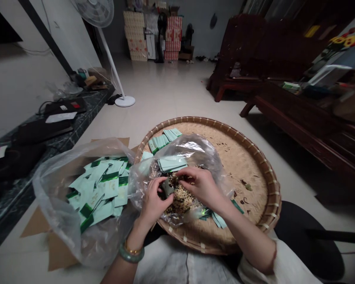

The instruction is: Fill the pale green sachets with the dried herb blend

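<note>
A small green packet (167, 188) sits upright between the thumb and fingers of my left hand (154, 198); its mouth seems to be spread apart. My right hand (199, 184) is just right of it with thumb and fingertips pinched together; what they hold is too small to make out. Both are over a clear plastic bag (192, 146) containing a loose mix of pale dried bits (182, 197) and darker pieces. A stack of pale green packets (172, 163) lies in that bag behind my fingers. The bag rests on a round woven bamboo tray (239, 157).
Left of the tray, a large plastic bag (50, 177) holds many green packets (103, 185). More packets (162, 140) lie at the tray's back left. A white standing fan (125, 101), a dark stone ledge (88, 106) and a dark wooden table (301, 122) stand around. A black round seat (307, 236) is at right.
</note>
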A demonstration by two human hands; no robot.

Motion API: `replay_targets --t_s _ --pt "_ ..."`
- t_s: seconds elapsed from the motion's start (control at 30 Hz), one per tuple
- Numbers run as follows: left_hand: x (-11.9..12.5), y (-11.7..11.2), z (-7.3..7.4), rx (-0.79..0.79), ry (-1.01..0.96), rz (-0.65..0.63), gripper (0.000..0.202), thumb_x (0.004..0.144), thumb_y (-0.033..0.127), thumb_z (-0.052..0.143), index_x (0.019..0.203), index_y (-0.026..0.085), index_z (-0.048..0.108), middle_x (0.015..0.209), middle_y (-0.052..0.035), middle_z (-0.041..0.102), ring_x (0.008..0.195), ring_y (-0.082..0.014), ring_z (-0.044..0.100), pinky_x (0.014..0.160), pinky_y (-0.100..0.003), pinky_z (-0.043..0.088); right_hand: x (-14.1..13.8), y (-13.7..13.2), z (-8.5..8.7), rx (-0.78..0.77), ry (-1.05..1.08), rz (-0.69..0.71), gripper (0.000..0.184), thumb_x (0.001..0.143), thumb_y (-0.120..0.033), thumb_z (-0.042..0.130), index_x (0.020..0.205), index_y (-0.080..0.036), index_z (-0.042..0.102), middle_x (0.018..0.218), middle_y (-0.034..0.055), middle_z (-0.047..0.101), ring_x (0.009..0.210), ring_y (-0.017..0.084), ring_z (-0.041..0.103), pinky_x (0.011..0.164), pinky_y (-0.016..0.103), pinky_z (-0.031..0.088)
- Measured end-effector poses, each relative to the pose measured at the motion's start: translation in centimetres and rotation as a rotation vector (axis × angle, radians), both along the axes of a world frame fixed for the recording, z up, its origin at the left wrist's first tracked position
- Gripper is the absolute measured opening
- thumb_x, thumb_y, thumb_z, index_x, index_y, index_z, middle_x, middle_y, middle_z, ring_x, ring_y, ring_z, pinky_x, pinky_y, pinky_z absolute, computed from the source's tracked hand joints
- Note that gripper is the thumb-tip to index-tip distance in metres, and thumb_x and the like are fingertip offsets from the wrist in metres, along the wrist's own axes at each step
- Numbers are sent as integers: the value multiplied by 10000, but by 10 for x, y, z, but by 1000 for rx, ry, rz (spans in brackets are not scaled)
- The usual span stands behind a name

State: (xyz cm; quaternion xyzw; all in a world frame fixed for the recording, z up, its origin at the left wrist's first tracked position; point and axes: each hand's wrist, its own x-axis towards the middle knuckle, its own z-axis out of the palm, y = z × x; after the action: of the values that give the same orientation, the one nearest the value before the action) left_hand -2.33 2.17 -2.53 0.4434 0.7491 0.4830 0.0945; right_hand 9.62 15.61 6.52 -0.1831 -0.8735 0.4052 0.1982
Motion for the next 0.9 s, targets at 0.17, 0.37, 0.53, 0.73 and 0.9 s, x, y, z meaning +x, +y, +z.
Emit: replay_targets --t_s 0.17,0.37,0.53,0.73,0.9 --pt "-3 -2 -3 4 -12 -11 410 706 169 656 1097 200 536 1063 -69 618 898 -198 615 698 -304 525 4 4 -9 -38 62 -60 155 777 -111 620 880 -189 706 873 37 727 798 166 667 717 288 516" --pt "-4 -8 -5 57 -18 -55 397 743 183 650 1116 203 518 1115 -85 610 999 -220 611 800 -358 529 21 8 -22 -41 -110 -38 195 758 -77 619 903 -190 683 945 44 702 882 187 650 801 335 513" --pt "-1 -13 -5 107 37 -101 404 716 130 653 1077 218 493 1140 -92 608 1076 -243 588 891 -420 496 28 -10 -16 15 -39 85 220 839 -222 621 1059 -211 623 1101 84 603 969 193 602 791 323 522" --pt "1 -17 -8 113 38 -147 436 675 119 693 1024 223 454 1165 -110 608 1088 -260 586 891 -448 488 24 -34 -14 298 -248 223 219 887 -292 578 1086 -204 608 1066 95 567 902 214 592 730 326 508" --pt "-1 -19 -11 -19 27 -151 511 698 123 655 1157 211 448 1140 -94 608 1066 -243 602 914 -432 484 20 -31 -30 272 -283 178 159 918 -187 495 823 -168 622 858 55 579 744 165 576 650 262 464"
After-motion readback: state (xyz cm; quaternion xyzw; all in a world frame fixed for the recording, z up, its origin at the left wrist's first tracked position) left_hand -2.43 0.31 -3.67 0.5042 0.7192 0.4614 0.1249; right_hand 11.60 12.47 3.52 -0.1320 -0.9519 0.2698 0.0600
